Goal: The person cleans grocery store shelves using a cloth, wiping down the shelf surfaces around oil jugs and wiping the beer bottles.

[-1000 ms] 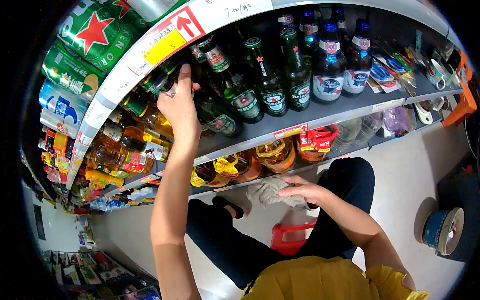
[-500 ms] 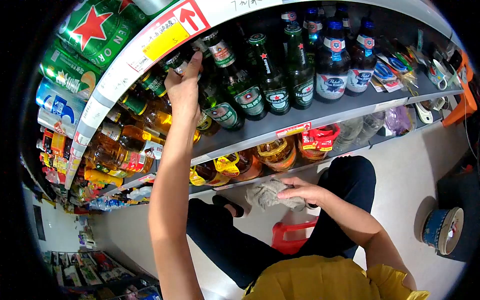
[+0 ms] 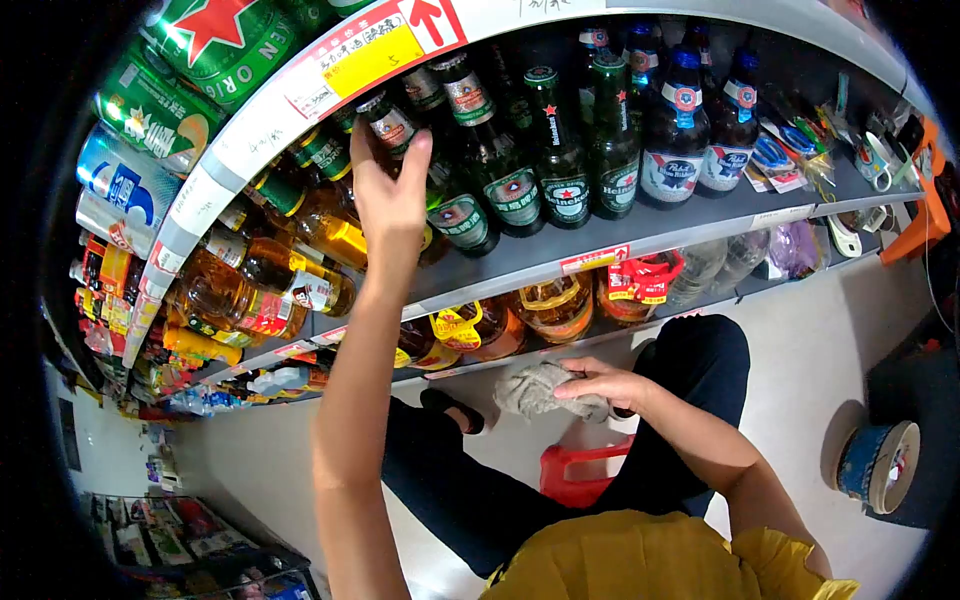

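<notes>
My left hand [image 3: 388, 205] is up at the shelf, its thumb and fingers on either side of a green beer bottle [image 3: 390, 128], closed around it just below the neck label. Its lower body is hidden by the hand. Beside it stand more green beer bottles [image 3: 513, 195], then Heineken bottles [image 3: 567, 200] and dark Pabst Blue Ribbon bottles [image 3: 672, 170]. Low over my lap, my right hand [image 3: 605, 383] grips a crumpled grey cloth [image 3: 535, 390].
Amber bottles [image 3: 245, 300] fill the shelf to the left, with beer cans [image 3: 130, 190] above. Large jugs [image 3: 555, 310] line the lower shelf. A red stool [image 3: 580, 470] is between my legs; a round tub [image 3: 880, 465] stands on the floor at right.
My left hand has lowered slightly and shifted right, and its fingers now straddle the bottle's neck. The view has moved a little. My right hand stays with the cloth.
</notes>
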`<action>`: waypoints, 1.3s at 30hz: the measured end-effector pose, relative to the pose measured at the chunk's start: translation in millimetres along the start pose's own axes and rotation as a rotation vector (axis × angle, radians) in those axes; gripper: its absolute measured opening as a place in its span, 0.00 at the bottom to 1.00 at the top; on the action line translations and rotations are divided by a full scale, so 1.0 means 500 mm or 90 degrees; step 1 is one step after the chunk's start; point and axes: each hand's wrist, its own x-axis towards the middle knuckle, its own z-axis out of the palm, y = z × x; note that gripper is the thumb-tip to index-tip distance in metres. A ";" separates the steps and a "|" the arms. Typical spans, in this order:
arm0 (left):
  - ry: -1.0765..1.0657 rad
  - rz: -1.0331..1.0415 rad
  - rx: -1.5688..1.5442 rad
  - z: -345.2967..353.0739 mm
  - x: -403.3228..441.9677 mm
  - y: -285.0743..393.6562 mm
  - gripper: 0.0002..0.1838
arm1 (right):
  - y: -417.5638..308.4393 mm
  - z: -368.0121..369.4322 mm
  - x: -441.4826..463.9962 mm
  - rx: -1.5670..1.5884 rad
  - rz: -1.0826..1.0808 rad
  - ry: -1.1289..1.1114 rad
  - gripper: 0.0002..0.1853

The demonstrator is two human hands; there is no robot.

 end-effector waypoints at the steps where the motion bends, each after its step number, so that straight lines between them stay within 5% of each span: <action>1: 0.000 0.079 -0.063 -0.006 -0.021 -0.007 0.27 | 0.012 -0.005 0.008 -0.002 -0.001 0.005 0.53; 5: 0.109 0.084 0.242 -0.075 -0.095 -0.008 0.27 | 0.047 -0.022 0.041 0.017 -0.008 -0.012 0.53; 7: 0.189 0.035 0.243 -0.106 -0.085 -0.045 0.28 | 0.070 -0.029 0.058 0.037 -0.005 -0.035 0.53; 13: 0.009 0.021 0.086 -0.136 -0.002 -0.024 0.29 | 0.099 -0.018 0.095 0.044 0.017 -0.053 0.53; 16: 0.017 -0.003 0.143 -0.140 0.043 -0.048 0.28 | 0.093 0.004 0.081 0.041 0.025 0.015 0.46; 19: 0.006 0.039 0.251 -0.157 0.064 -0.060 0.22 | 0.026 0.044 0.047 0.073 -0.047 -0.087 0.36; 22: -0.028 0.039 0.269 -0.171 0.076 -0.060 0.22 | -0.011 0.081 0.043 0.136 -0.170 -0.044 0.28; 27: -0.052 0.059 0.343 -0.180 0.074 -0.046 0.23 | -0.177 0.167 0.026 -0.261 -0.540 0.210 0.28; 33: -0.007 0.098 0.313 -0.211 0.006 -0.033 0.22 | -0.370 0.266 0.093 -0.469 -1.011 0.444 0.32; 39: 0.146 0.194 0.297 -0.303 -0.082 -0.083 0.17 | -0.355 0.273 0.187 -0.705 -0.840 0.567 0.41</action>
